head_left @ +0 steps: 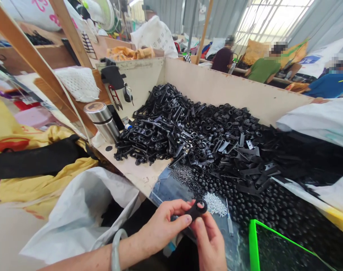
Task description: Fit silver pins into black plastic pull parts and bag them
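At lower center, fingers of the left hand (167,222) and right hand (210,241) are clamped on a black ringed part (196,210) near the table's (171,188) front edge. A slip of the grip could drop it off that edge; a sideways knock could scatter the small silver pins (215,204) among the black balls (239,205).

Workbench (148,176): black parts (171,128), silver screws (215,204), steel flask (103,122).

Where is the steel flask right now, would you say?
The steel flask stands in the head view's left half, by the hanging red-handled snips, left of the black parts heap.
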Action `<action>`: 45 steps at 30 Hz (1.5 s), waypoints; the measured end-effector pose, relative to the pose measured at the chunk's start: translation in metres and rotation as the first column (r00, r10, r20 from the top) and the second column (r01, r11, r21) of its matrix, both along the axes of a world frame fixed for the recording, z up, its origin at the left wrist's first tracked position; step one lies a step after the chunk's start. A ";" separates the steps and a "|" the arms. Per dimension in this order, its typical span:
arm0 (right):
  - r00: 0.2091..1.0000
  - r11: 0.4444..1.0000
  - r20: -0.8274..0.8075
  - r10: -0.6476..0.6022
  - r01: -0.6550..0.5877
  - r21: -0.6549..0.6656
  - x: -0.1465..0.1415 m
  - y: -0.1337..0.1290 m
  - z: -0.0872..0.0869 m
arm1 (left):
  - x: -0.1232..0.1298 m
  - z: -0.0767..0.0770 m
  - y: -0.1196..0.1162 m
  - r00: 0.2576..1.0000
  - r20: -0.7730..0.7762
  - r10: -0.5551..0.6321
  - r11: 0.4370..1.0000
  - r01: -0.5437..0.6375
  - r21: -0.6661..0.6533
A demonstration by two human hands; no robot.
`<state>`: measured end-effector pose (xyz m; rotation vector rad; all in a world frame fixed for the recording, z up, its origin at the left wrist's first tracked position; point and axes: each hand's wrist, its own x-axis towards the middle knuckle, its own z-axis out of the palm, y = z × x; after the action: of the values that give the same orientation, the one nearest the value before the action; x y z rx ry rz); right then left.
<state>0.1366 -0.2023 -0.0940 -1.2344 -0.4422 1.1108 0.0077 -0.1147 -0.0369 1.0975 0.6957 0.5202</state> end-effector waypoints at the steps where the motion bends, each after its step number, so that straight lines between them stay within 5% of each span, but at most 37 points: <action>1: 1.000 0.999 0.002 0.016 -0.016 -0.028 -0.002 0.001 0.002 | -0.002 0.002 0.002 1.000 -0.013 -0.016 1.000 0.016 0.026; 7: 0.990 0.987 -0.058 0.129 -0.134 -0.087 -0.003 0.003 0.011 | -0.015 0.010 0.006 0.965 -0.159 -0.210 0.966 0.229 0.117; 11: 0.982 0.980 0.025 0.188 -0.186 -0.078 0.001 0.009 0.009 | -0.015 -0.002 -0.004 0.965 -0.260 -0.033 0.983 0.078 0.164; 18: 0.993 0.990 -0.058 0.100 -0.094 0.101 -0.006 0.012 0.034 | -0.014 0.008 0.007 0.994 0.092 0.065 0.996 -0.059 -0.074; 23: 0.979 0.989 -0.142 0.147 -0.146 0.016 -0.014 0.011 0.033 | -0.015 0.006 0.018 0.993 -0.028 -0.116 0.967 0.120 0.224; 26: 0.975 0.988 0.174 0.141 -0.128 -0.083 0.004 0.005 0.024 | -0.027 -0.010 0.029 0.976 -0.139 -0.166 0.908 0.207 0.364; 28: 0.805 0.985 0.572 0.160 -0.091 -0.148 0.020 -0.001 0.017 | -0.036 -0.018 0.040 0.976 -0.199 -0.083 0.893 0.161 0.420; 31: 0.301 0.987 0.941 0.157 -0.009 -0.162 0.037 -0.007 0.004 | -0.037 -0.018 0.054 0.956 -0.269 0.117 0.853 0.042 0.521; 32: 0.178 0.989 0.973 0.146 0.000 -0.148 0.039 -0.007 0.000 | -0.031 -0.016 0.057 0.949 -0.281 0.141 0.820 0.047 0.571; 34: 0.054 0.991 0.990 0.133 0.001 -0.134 0.039 -0.007 -0.006 | -0.007 -0.010 0.059 0.946 -0.302 0.115 0.695 0.141 0.706; 38: 0.043 0.995 0.994 0.096 0.016 -0.097 0.039 -0.011 -0.005 | 0.065 -0.006 0.063 0.903 -0.427 0.059 0.239 0.402 0.884; 40: 0.057 0.998 0.998 0.036 0.041 -0.038 0.042 -0.017 -0.001 | 0.097 -0.010 0.067 0.840 -0.530 0.119 0.076 0.524 0.848; 45: 0.194 0.994 0.980 -0.053 0.107 0.032 0.054 -0.038 0.002 | 0.129 -0.015 0.073 0.801 -0.582 0.140 -0.016 0.589 0.808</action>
<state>0.1903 -0.2400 -0.0922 -1.9126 -1.3313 0.0107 0.1366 -0.0415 -0.0522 2.8753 0.4626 0.3285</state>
